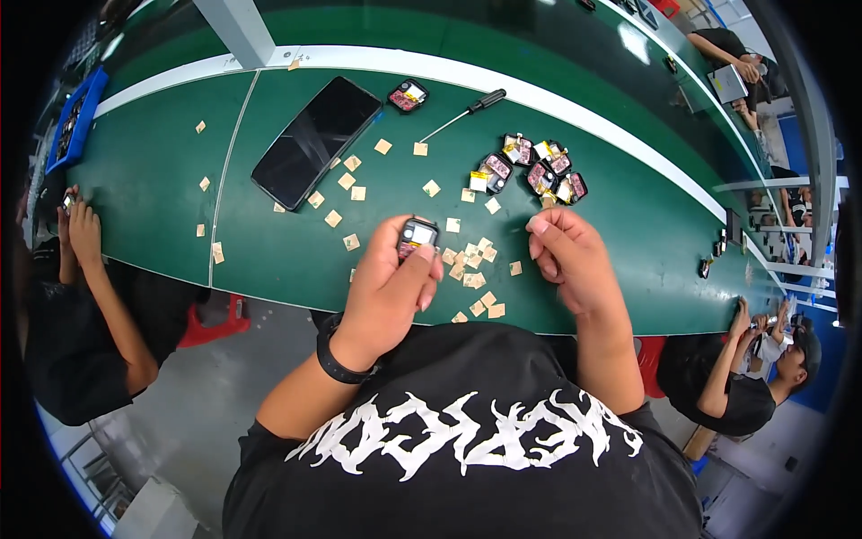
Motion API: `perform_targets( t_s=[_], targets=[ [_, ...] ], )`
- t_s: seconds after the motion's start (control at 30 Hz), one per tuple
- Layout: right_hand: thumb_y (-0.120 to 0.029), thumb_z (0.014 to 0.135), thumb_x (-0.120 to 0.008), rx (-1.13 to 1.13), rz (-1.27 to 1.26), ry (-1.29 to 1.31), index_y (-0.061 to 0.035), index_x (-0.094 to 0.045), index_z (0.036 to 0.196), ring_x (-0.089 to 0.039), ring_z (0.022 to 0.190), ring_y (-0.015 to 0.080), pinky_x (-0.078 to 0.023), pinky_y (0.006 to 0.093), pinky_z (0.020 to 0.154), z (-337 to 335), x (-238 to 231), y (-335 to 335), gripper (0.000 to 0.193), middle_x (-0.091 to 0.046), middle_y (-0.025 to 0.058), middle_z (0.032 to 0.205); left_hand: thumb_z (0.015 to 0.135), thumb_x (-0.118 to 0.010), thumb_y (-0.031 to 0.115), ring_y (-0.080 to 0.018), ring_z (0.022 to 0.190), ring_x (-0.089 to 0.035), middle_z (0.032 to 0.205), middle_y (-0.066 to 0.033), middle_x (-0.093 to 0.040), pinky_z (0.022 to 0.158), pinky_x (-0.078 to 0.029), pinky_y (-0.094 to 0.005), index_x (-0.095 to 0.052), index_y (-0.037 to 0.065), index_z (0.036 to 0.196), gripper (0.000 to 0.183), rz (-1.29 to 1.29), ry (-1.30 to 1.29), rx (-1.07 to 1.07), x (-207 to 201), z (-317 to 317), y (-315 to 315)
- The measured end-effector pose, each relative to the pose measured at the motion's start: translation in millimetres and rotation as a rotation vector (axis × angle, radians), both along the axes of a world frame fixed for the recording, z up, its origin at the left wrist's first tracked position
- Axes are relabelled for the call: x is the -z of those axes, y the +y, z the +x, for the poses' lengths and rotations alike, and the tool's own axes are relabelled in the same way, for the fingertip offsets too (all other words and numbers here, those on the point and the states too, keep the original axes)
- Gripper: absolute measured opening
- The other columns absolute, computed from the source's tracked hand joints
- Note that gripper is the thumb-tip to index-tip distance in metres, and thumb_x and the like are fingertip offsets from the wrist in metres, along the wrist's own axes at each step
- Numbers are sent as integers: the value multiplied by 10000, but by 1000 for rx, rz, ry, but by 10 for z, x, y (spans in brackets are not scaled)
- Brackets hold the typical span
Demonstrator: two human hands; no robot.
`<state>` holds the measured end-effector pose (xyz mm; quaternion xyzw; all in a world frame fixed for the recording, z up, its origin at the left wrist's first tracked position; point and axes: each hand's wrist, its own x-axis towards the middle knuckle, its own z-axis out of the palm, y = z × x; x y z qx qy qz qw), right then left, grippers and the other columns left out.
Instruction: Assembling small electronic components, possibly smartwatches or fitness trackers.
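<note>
My left hand [388, 287] is closed around a small black electronic device [418, 235], a rounded-square case with its inside parts showing. Its thumb lies over the near edge of the device. To the right, my right hand [572, 254] is held above the table with thumb and forefinger pinched together; whatever is between them is too small to make out. Between and below the hands lie many small tan paper squares [474, 280]. Just beyond my right hand sits a cluster of similar open black devices [542, 176], with pink and white parts and yellow strips.
A large black smartphone [316, 144] lies at the left on the green table [646, 269]. A screwdriver [465, 115] and another open device [409, 95] are farther back. Co-workers sit left [85, 296] and right [732, 382]. A blue tray [79, 117] stands far left.
</note>
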<state>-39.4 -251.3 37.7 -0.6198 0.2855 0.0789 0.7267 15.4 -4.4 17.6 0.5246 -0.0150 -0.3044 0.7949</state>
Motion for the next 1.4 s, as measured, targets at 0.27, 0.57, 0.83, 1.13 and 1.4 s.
perform_targets(
  t_s=[0.27, 0.57, 0.83, 1.13, 1.4],
  targets=[
    [-190, 978, -696, -20, -589, -124, -19, -677, 1012, -485, 625, 45, -376, 225, 557, -30, 17, -180, 175, -578, -40, 748, 1061, -458, 58, -79, 545, -477, 835, -74, -602, 465, -365, -228, -448, 11, 1296, 240, 41, -8, -81, 20, -22, 227],
    [-236, 862, -816, -185, -1378, -283, -16, -700, 1127, -584, 660, 216, -474, 364, 598, 227, -88, -36, 364, -631, 98, 798, 1042, -443, 103, -139, 640, -595, 955, -152, -624, 549, -465, -251, -374, -16, 1401, 385, -96, -7, -5, -217, 8, 652],
    [-161, 903, -768, -284, -1121, -447, -10, -708, 953, -579, 650, 242, -453, 357, 587, 208, -180, 219, 170, -605, 99, 760, 929, -448, 34, -99, 704, -557, 1006, -134, -615, 671, -478, -246, -360, -47, 1443, 527, -10, -257, 92, -521, -79, 750],
    [-266, 792, -858, -553, -1128, -620, -33, -630, 696, -533, 564, 251, -398, 363, 502, 57, -334, 337, 340, -527, 76, 652, 923, -461, 23, -99, 686, -511, 1008, -156, -595, 650, -462, -242, -335, -33, 1438, 533, 101, -439, 88, -478, -117, 727],
    [-248, 792, -842, -587, -1039, -652, -46, -629, 823, -561, 615, 265, -434, 356, 524, -33, -585, 595, 296, -592, 90, 776, 938, -466, -35, -120, 847, -573, 1018, -121, -605, 759, -501, -270, -351, -70, 1409, 486, 70, -408, 142, -537, -120, 715]
  ],
)
